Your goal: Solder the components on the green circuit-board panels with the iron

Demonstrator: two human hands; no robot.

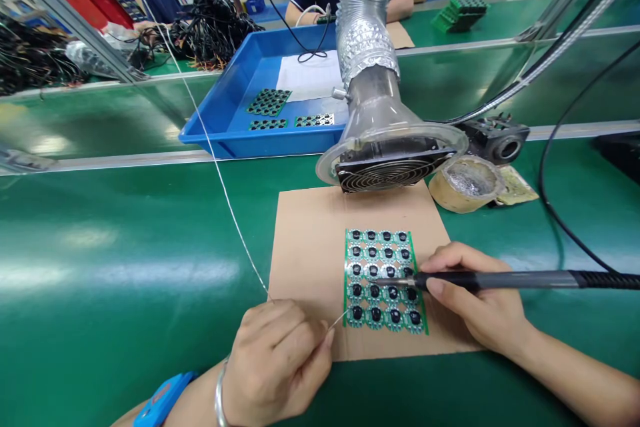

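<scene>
A panel of small green circuit boards [383, 283], each with a black round part, lies on a cardboard sheet [305, 240]. My left hand [283, 353] is closed around thin solder wire [227, 197], whose short free end reaches the panel's lower left edge. The rest of the wire runs up and away to the upper left. In my right hand [480, 300] is a soldering iron [520, 279], gripped like a pen and pointing left. Its metal tip is over the middle rows of the panel; whether it touches a board I cannot tell.
A fume extractor hood [395, 140] on a silver duct hangs just beyond the panel. Behind it stands a blue tray [260, 145] with more panels and paper. To the right sit a tape roll [465, 183] and a black cable [550, 207]. Two people are across the bench.
</scene>
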